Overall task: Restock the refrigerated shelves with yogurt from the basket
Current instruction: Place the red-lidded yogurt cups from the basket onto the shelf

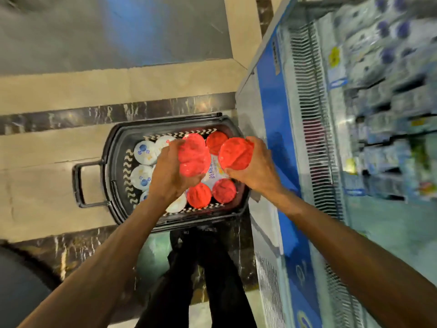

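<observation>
Marble floor (118, 86) carries a black basket (111, 147), just beside the refrigerated shelves (390, 102), which are blurred. Over the basket, the left hand (165, 176) grips red-lidded yogurt (194, 155), seemingly two cups. The right hand (257, 171) grips one red-lidded cup (235, 153). Inside the basket sit more red cups (199, 195) toward the shelves and white-lidded cups (144, 152) at the far side.
</observation>
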